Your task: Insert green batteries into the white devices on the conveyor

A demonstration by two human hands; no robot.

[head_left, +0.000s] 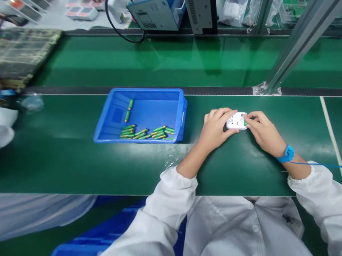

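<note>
White cloth covers your arms and body at the near edge of the green tabletop. Past that edge, your right hand, with a blue wrist strap behind it, has thumb and fingertips narrowed on a small green cell, partly hidden, at the right end of a white device. Your left hand grips the device's other end, just above the tabletop or on it; you cannot tell which. To the left stands a blue tray, more green cells lying along its near side and two by its left wall. Farther off, a metal post slants upward, and beyond a second green surface sits a blue-and-grey machine.
</note>
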